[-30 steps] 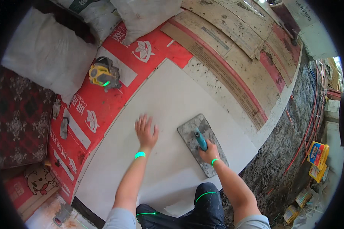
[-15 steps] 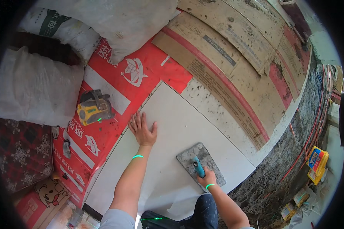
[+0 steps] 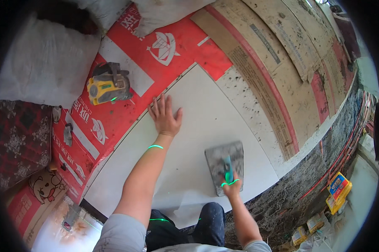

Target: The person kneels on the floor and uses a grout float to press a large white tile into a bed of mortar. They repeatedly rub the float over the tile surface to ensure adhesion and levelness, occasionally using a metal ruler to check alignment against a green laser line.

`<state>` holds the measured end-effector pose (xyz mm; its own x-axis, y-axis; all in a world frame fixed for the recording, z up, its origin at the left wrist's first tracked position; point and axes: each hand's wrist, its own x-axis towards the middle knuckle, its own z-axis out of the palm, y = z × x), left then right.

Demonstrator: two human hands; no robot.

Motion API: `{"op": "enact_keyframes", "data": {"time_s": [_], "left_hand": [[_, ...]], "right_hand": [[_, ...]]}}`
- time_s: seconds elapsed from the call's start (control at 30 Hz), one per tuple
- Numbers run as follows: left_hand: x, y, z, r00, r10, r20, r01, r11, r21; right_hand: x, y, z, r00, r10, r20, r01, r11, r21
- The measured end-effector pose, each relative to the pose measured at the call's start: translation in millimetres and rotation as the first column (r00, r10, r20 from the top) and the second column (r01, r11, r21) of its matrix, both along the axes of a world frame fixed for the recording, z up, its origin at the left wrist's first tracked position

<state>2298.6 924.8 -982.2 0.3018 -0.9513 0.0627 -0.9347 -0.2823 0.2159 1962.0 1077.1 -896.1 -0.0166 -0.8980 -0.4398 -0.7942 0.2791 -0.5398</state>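
Observation:
Beneath both arms lies a large white tile [image 3: 189, 134] with a smooth, pale face and a few dark specks. My left hand [image 3: 166, 117] rests flat on it by its left edge, fingers spread. My right hand [image 3: 232, 185] is wrapped round the blue-green handle of a grey, rectangular float [image 3: 214, 161]. The float's plate is dirty and sits over the right part of the tile; whether it presses on the surface I cannot tell. A green laser line crosses my left forearm, my right hand and my trousers.
A yellow and black laser level [image 3: 107, 86] stands on red printed sheeting [image 3: 126, 122] to the left. White sacks [image 3: 46, 63] lie at the upper left, flattened cardboard [image 3: 260, 63] at the upper right. Rough dark mortar [image 3: 307, 164] borders the tile's right side, near yellow packets [image 3: 339, 191].
The float has turned more upright and shifted slightly to the right and up with my right hand. My left hand stays flat on the tile. The whole view has shifted a little.

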Motion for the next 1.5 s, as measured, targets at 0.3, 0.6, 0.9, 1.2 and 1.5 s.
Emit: {"op": "enact_keyframes", "data": {"time_s": [0.3, 0.6, 0.9, 1.2, 1.5], "left_hand": [[4, 3, 6, 0.999, 0.014, -0.035, -0.019, 0.989, -0.147], [-25, 388, 12, 0.931, 0.355, -0.081, -0.331, 0.918, 0.218], [-11, 423, 13, 0.941, 0.335, 0.054, -0.338, 0.919, 0.204], [-20, 413, -1, 0.949, 0.303, 0.085, -0.313, 0.936, 0.161], [-15, 400, -6, 0.961, 0.261, 0.090, -0.269, 0.959, 0.093]], "right_hand": [[12, 42, -10, 0.997, -0.080, 0.020, 0.079, 0.996, 0.036], [2, 31, -25, 0.991, -0.135, 0.016, 0.134, 0.990, 0.044], [28, 126, 15, 0.757, 0.126, 0.641, 0.127, 0.934, -0.333], [113, 63, 1, 0.869, -0.009, 0.495, 0.049, 0.996, -0.068], [62, 158, -14, 0.939, 0.028, 0.343, -0.047, 0.998, 0.046]]}}
